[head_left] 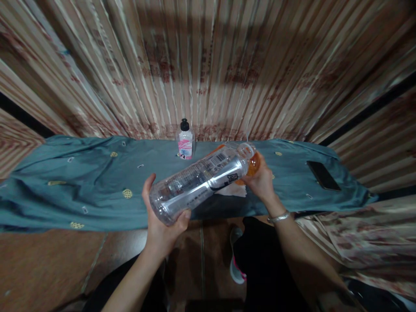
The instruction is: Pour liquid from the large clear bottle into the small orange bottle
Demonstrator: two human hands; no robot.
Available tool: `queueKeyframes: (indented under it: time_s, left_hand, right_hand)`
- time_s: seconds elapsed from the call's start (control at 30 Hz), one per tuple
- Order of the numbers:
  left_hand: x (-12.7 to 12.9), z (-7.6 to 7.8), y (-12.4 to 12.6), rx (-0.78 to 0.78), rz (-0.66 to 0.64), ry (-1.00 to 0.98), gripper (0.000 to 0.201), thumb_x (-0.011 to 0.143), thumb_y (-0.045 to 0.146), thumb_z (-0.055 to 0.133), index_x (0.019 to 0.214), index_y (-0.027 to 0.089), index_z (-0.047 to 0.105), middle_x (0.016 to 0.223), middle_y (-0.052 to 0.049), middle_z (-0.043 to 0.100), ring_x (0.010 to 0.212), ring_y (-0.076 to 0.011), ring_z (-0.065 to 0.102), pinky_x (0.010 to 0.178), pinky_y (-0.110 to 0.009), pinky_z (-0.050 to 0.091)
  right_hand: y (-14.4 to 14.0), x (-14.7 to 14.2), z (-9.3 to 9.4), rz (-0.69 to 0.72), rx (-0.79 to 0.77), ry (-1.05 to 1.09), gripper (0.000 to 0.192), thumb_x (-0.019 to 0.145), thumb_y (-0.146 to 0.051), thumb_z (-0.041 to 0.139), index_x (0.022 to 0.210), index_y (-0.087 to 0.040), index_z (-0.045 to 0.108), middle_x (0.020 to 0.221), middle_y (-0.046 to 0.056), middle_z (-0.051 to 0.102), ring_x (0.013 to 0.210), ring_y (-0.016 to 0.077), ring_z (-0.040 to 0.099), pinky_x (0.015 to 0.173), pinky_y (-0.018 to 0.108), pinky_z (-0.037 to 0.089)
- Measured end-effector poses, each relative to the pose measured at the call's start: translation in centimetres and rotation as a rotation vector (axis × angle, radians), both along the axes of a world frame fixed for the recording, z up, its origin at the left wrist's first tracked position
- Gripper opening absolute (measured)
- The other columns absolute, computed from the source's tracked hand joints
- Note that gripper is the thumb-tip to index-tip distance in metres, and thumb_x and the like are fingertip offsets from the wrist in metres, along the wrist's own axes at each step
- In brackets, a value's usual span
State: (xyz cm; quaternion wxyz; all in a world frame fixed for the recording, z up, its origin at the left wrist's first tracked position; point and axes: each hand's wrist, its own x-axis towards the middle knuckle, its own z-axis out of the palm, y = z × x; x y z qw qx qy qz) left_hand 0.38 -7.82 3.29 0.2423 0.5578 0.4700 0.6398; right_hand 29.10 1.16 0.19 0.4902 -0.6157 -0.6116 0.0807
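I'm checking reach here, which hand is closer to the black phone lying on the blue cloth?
Right. The right hand, gripping the neck end of the clear bottle, sits just left of the phone; the left hand holds the bottle's base, much farther left.
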Motion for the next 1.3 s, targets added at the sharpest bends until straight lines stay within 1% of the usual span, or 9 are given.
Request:
queueKeyframes:
  time_s: [0.1,0.23,0.4,0.53,0.6,0.83,0.93,1.1,1.3]
  left_hand:
    - [-0.04,-0.04,0.02,-0.004,0.005,0.006,0.101,0.069,0.066,0.084,0.146,0.021,0.038,0.109,-0.007,0.062,0.089,-0.0242,0.068,0.081,-0.041,0.059]
    - [-0.08,-0.08,0.11,0.021,0.001,0.004,0.100,0.069,0.067,0.084,0.146,0.020,0.039,0.108,-0.007,0.063,0.088,-0.0237,0.069,0.080,-0.040,0.059]
    - [-0.20,-0.36,0.18,0.013,-0.033,-0.009,0.099,0.072,0.064,0.083,0.147,0.021,0.035,0.107,-0.007,0.066,0.090,-0.0245,0.071,0.083,-0.041,0.060]
    - [-0.32,-0.64,0.25,0.007,-0.030,-0.004,0.103,0.071,0.068,0.083,0.148,0.020,0.034,0.108,-0.008,0.066,0.089,-0.0246,0.072,0.082,-0.041,0.061]
    - [-0.35,-0.69,0.26,0.003,-0.037,0.000,0.103,0.072,0.068,0.083,0.149,0.020,0.034,0.110,-0.008,0.066,0.092,-0.0253,0.073,0.085,-0.042,0.061]
    - [-0.38,-0.65,0.11,0.025,-0.069,-0.005,0.097,0.076,0.057,0.085,0.150,0.020,0.035,0.111,-0.008,0.067,0.093,-0.0252,0.074,0.085,-0.041,0.060]
    - [-0.46,-0.72,0.03,0.025,-0.065,-0.001,0.097,0.076,0.056,0.085,0.150,0.020,0.035,0.112,-0.009,0.067,0.093,-0.0249,0.073,0.085,-0.041,0.060]
    - [-0.60,-0.80,0.02,0.010,-0.049,0.020,0.097,0.076,0.057,0.084,0.150,0.019,0.035,0.108,-0.008,0.067,0.091,-0.0242,0.073,0.084,-0.041,0.059]
    - [-0.67,-0.71,0.00,-0.044,-0.024,0.012,0.100,0.072,0.063,0.083,0.148,0.021,0.034,0.109,-0.008,0.065,0.091,-0.0248,0.072,0.085,-0.043,0.060]
  right_hand:
    - [-0.03,0.01,0.03,0.025,0.003,0.001,0.093,0.065,-0.044,0.087,0.147,-0.017,0.052,0.135,0.018,0.073,0.123,0.0369,0.072,0.109,0.055,0.057]
    - [-0.10,-0.04,0.17,0.007,0.000,0.003,0.093,0.063,-0.044,0.088,0.145,-0.018,0.054,0.132,0.018,0.074,0.122,0.0375,0.073,0.109,0.055,0.057]
    - [-0.18,-0.08,0.23,0.018,0.000,0.006,0.091,0.064,-0.042,0.087,0.145,-0.018,0.054,0.132,0.017,0.075,0.122,0.0374,0.073,0.109,0.055,0.057]
    - [-0.17,-0.01,0.04,0.030,0.004,0.003,0.092,0.066,-0.043,0.086,0.147,-0.018,0.051,0.134,0.018,0.074,0.124,0.0374,0.072,0.111,0.055,0.056]
    - [-0.16,0.02,-0.05,0.033,0.012,0.002,0.091,0.066,-0.042,0.086,0.146,-0.018,0.052,0.134,0.018,0.073,0.125,0.0378,0.071,0.111,0.056,0.055]
    - [-0.16,0.05,-0.17,0.024,0.025,-0.020,0.090,0.066,-0.042,0.086,0.146,-0.017,0.052,0.136,0.018,0.072,0.130,0.0373,0.069,0.114,0.055,0.053]
    - [-0.15,0.04,-0.15,0.012,0.029,-0.021,0.088,0.065,-0.041,0.086,0.144,-0.019,0.053,0.133,0.016,0.074,0.126,0.0368,0.071,0.111,0.054,0.056]
    - [-0.17,-0.10,-0.04,0.026,0.006,0.008,0.089,0.066,-0.043,0.084,0.145,-0.018,0.052,0.130,0.017,0.076,0.115,0.0362,0.076,0.105,0.054,0.060]
    - [-0.21,-0.28,0.07,0.020,-0.006,0.031,0.093,0.064,-0.045,0.088,0.145,-0.019,0.052,0.130,0.017,0.075,0.117,0.0366,0.075,0.104,0.054,0.060]
